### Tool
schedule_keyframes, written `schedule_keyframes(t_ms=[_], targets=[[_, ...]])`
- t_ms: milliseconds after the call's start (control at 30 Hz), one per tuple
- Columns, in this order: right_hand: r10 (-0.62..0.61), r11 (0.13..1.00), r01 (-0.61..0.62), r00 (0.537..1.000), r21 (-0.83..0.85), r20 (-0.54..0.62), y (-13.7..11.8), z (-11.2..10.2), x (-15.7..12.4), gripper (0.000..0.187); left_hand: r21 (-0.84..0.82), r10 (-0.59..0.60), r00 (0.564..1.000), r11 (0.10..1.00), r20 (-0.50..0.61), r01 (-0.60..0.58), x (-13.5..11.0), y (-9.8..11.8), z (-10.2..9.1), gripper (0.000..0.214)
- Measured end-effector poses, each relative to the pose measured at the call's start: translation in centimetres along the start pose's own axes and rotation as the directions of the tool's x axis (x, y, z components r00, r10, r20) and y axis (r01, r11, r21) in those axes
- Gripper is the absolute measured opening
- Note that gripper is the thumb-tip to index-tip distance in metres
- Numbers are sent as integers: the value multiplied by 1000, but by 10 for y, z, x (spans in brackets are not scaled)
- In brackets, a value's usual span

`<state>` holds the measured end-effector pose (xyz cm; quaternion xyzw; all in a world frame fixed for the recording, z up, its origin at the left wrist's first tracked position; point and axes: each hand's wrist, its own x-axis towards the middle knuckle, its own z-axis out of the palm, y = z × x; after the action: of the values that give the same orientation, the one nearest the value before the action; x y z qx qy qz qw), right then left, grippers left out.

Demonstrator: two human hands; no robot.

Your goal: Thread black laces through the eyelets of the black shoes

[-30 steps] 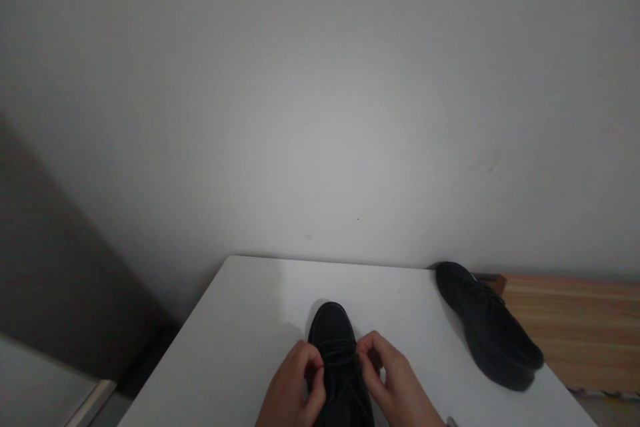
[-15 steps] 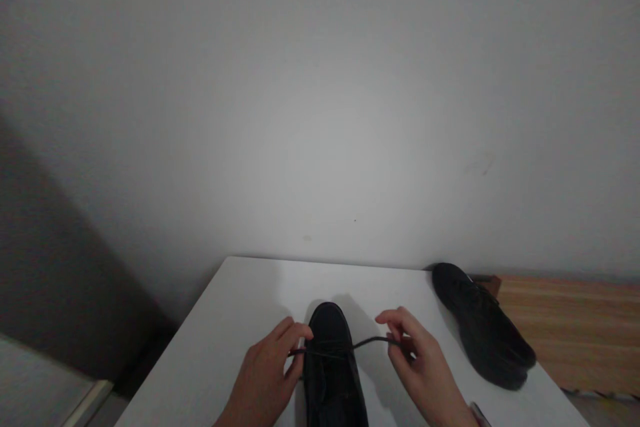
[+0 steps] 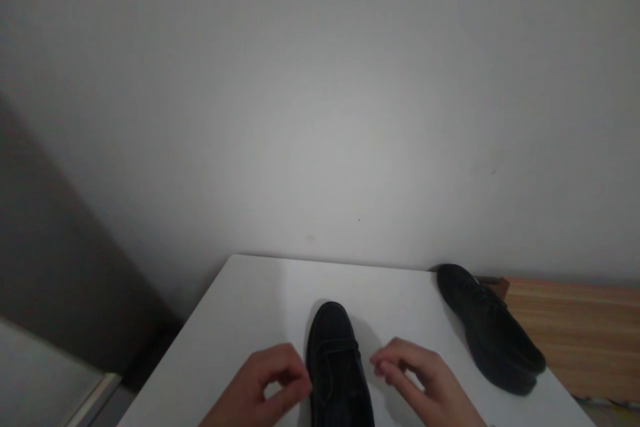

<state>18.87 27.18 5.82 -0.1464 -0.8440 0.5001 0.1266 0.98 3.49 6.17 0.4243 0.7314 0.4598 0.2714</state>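
Observation:
A black lace-up shoe point(image 3: 336, 333) lies on the white tabletop point(image 3: 270, 293), toe pointing at the wall. Dark lace point(image 3: 340, 347) crosses its front. At the shoe's left edge, my left hand point(image 3: 267, 380) has thumb and index finger curled together in a pinch. My right hand point(image 3: 420, 377) is pinched too, a little apart from the shoe's right side. Whether either pinch holds a lace end, I cannot make out. The rear of the shoe runs out of the bottom of the picture.
A second black shoe point(image 3: 487, 330) rests at a slant near the tabletop's right edge. Beyond it is a wood-grain surface point(image 3: 575, 327). Behind the table rises a pale wall point(image 3: 350, 113). A white edge point(image 3: 95, 400) shows at lower left.
The lace stretched out to my right hand no longer shows. Both hands have come down and nearer the body, and their fingers have drawn together. The view has shifted slightly.

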Motion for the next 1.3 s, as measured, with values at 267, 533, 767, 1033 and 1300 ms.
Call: schedule_keyframes(t_ms=[267,533,767,1033,1300], targets=[[-21,999,17,994,-45,-105,28,46,31,19,95,98,953,993,-286,-73,39,-41,54,12],[12,982,16,989,186,-149,13,49,40,22,114,84,965,992,-250,-57,45,-16,51,11],[-7,947,25,998,320,-57,5,28,48,18,-202,4,996,979,-89,-22,54,-11,33,18],[-115,993,110,765,-47,-634,31,-14,42,19,94,93,882,994,-463,-55,52,-21,16,20],[422,596,177,761,783,-493,29,-45,26,40,-255,-218,886,960,-409,119,45,-21,21,24]])
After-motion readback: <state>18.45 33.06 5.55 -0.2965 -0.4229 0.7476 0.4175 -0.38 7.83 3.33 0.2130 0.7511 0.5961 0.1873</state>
